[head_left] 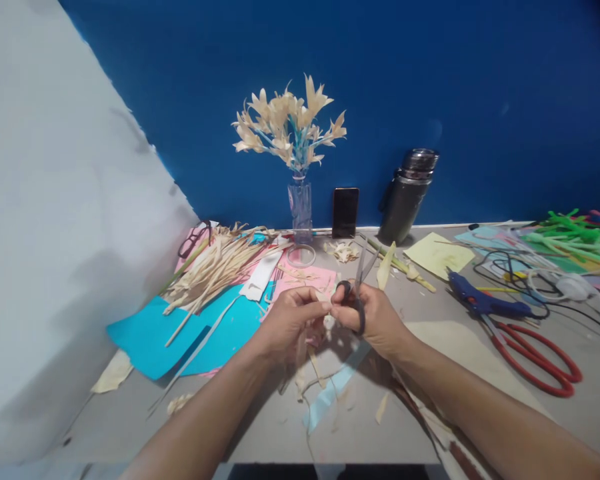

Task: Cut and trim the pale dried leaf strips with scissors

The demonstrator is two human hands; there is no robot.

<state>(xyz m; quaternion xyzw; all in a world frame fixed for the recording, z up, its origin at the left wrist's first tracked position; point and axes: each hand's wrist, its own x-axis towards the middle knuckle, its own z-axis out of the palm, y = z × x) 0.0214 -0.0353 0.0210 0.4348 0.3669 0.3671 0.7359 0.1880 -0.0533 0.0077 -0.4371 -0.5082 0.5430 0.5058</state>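
Both hands meet over the middle of the table, fingertips nearly touching. My left hand pinches a small pale piece of dried husk, mostly hidden by the fingers. Small black-handled scissors are in my right hand, their blades apart and pointing up and away from me. The right thumb and fingertip also come up to the pale piece; whether they grip it is unclear. Beneath the hands lie husk scraps and a light-blue strip.
A clear bottle holds husk flowers. Beside it stand a phone and a flask. Dried strips and blue sheets lie left; a glue gun, red-handled scissors and green pipe cleaners lie right.
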